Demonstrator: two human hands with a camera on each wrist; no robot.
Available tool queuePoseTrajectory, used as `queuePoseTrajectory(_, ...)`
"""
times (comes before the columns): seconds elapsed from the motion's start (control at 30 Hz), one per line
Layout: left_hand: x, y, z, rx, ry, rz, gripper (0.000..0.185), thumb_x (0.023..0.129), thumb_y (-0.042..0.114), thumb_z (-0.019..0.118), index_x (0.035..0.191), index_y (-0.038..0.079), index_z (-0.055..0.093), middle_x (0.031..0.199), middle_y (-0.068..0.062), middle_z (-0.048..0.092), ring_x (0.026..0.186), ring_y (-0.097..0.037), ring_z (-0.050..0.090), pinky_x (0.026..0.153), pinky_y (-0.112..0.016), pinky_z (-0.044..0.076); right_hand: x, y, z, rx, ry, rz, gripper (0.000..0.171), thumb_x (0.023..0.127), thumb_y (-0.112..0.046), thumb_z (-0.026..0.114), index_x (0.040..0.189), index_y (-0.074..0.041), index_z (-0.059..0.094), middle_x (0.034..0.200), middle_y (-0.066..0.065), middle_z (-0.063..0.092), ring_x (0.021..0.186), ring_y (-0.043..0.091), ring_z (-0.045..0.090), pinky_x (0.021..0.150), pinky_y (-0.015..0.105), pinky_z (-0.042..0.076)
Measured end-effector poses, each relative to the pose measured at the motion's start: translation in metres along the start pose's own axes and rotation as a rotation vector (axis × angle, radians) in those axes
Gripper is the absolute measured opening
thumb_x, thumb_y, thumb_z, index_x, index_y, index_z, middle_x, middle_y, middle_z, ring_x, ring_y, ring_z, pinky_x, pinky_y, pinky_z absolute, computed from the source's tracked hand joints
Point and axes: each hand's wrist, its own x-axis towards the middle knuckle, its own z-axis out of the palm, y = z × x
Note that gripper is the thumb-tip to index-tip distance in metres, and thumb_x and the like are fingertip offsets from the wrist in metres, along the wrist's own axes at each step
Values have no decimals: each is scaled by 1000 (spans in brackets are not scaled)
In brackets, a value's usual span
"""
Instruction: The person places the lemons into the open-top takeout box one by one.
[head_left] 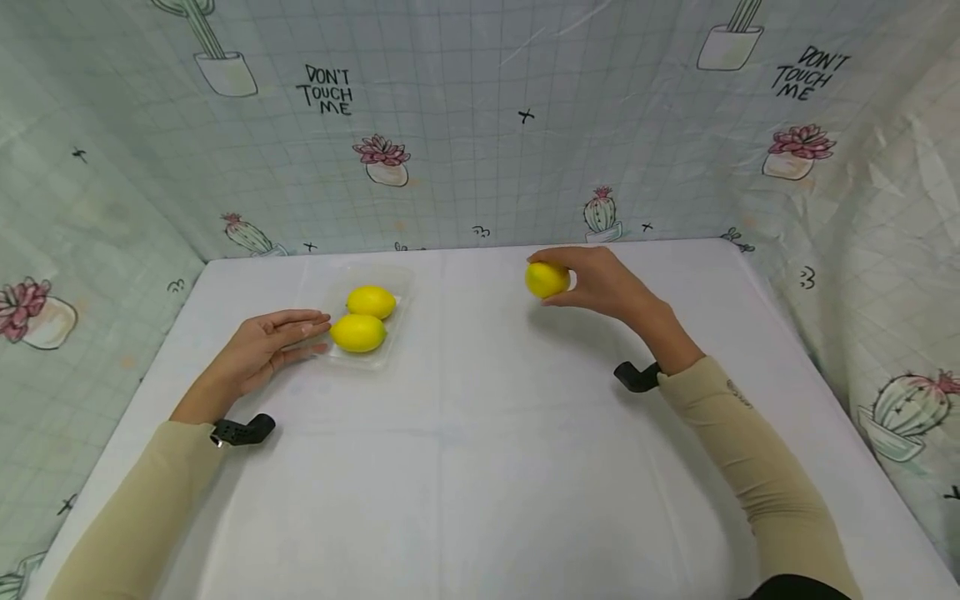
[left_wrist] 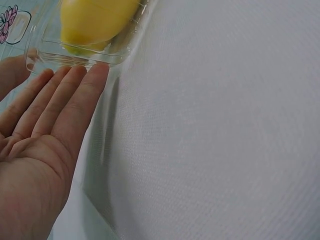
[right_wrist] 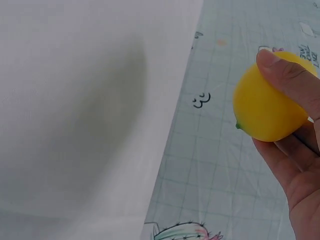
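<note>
My right hand grips a yellow lemon between thumb and fingers, raised over the far right of the table. In the right wrist view the lemon shows its small green tip. At the left, my left hand has its fingers straight, with fingertips right at the side of a clear plastic tray. Two more lemons lie in that tray, a nearer one and a farther one. The left wrist view shows the fingertips against the tray's rim.
A white cloth covers the table. Behind it and at both sides hangs a printed curtain with cactus drawings. Each wrist carries a black camera mount, on the left and on the right.
</note>
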Motion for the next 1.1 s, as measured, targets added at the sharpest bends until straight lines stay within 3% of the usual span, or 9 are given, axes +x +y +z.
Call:
queuePoseTrajectory(0.3, 3, 3, -1, 6, 2, 12, 42, 104, 4, 56, 143, -11, 47, 141, -16, 61, 126, -21, 63, 100, -41, 55, 8, -14, 2, 2, 34, -126, 62, 77, -15, 91, 134, -10, 66, 132, 5, 68, 119, 26, 65, 97, 41, 58)
queuePoseTrajectory(0.47, 3, 3, -2, -37, -35, 13, 40, 105, 1, 54, 143, -9, 50, 140, -14, 62, 125, -19, 63, 100, -40, 54, 13, -20, 4, 11, 43, -133, 62, 78, -17, 90, 135, -11, 65, 134, 5, 67, 119, 27, 65, 97, 41, 58)
queuePoseTrajectory(0.73, 0, 0, 0, 7, 53, -10, 41, 103, 7, 58, 142, -7, 52, 137, -10, 65, 123, -18, 64, 97, -39, 57, 23, -30, 9, 69, 62, -182, 62, 78, -17, 90, 134, -10, 65, 133, 5, 68, 119, 26, 64, 98, 41, 57)
queuePoseTrajectory(0.97, -2, -1, -1, -40, -20, 3, 38, 105, 2, 54, 142, -7, 52, 139, -11, 63, 125, -18, 63, 101, -39, 53, 28, -38, 16, 98, 48, -195, 61, 78, -14, 90, 134, -10, 66, 133, 5, 67, 118, 24, 64, 97, 39, 58)
queuePoseTrajectory(1.1, -1, -1, -1, -45, 2, -6, 38, 104, 3, 56, 141, -7, 53, 138, -12, 64, 124, -17, 64, 102, -38, 52, 31, -43, 18, 88, 52, -201, 62, 78, -17, 90, 135, -13, 66, 134, 4, 67, 119, 23, 64, 98, 38, 57)
